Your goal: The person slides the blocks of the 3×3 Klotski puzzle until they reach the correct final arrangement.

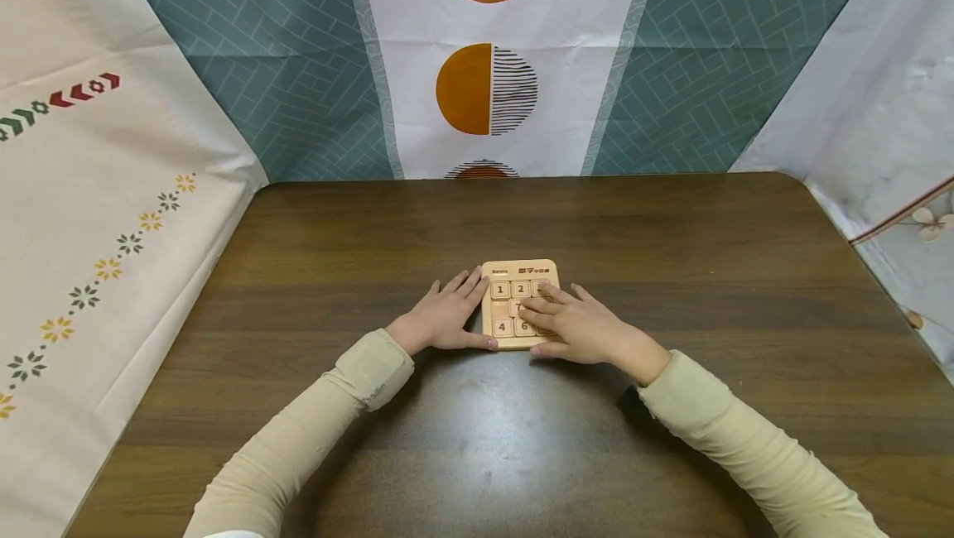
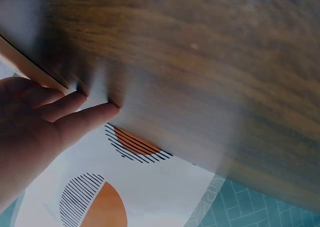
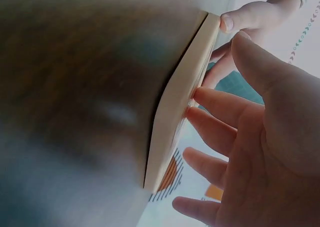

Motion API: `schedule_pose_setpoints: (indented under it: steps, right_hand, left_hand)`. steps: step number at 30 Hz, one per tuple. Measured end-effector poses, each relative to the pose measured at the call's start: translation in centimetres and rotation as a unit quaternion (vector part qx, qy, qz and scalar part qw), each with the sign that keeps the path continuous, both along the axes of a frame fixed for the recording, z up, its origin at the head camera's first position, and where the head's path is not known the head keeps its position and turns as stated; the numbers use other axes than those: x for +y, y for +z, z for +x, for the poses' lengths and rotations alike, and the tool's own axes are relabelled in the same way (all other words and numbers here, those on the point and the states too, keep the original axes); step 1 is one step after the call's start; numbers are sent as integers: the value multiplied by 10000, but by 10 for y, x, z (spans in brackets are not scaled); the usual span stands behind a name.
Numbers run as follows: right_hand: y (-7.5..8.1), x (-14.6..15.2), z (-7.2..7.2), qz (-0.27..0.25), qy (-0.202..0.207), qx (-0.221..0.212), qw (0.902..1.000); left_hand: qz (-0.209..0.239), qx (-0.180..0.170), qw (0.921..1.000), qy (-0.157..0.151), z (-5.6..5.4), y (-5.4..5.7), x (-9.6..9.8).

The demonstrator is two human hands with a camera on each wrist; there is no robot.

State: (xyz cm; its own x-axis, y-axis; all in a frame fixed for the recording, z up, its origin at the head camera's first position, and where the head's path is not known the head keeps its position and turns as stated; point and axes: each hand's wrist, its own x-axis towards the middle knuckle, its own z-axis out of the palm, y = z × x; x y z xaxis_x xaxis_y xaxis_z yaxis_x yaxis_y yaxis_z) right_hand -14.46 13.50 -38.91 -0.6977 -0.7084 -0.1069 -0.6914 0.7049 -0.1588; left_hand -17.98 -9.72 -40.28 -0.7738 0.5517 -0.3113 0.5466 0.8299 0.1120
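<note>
A pale wooden sliding number puzzle (image 1: 501, 308) lies flat on the table, its numbered tiles facing up. Tiles 1, 2, 4 and 6 show, with a bare slot at the left of the middle row. My left hand (image 1: 447, 316) rests along the puzzle's left side, fingers stretched out and thumb at the lower left corner. Over the right part of the tiles spreads my right hand (image 1: 581, 327), covering several of them. In the right wrist view, two of its fingertips (image 3: 199, 94) touch the puzzle's top face, and the other fingers are extended.
The brown wooden table (image 1: 358, 232) reaches back to a teal and white patterned cloth (image 1: 276, 58). An embroidered cream cloth (image 1: 97, 190) hangs on the left and a pale cloth (image 1: 887, 124) on the right. A small dark object (image 1: 633, 404) shows under the right cuff.
</note>
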Motion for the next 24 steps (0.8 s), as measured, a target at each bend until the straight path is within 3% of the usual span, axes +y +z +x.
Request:
schedule_pose_setpoints:
  steps: [17, 24]
  right_hand:
    - [0, -17, -2, 72, 170, -61, 9998]
    - [5, -3, 10, 21, 135, -98, 9999]
  left_hand:
    - [39, -7, 10000, -42, 0, 0, 0]
    - [31, -1, 10000, -29, 0, -1, 0]
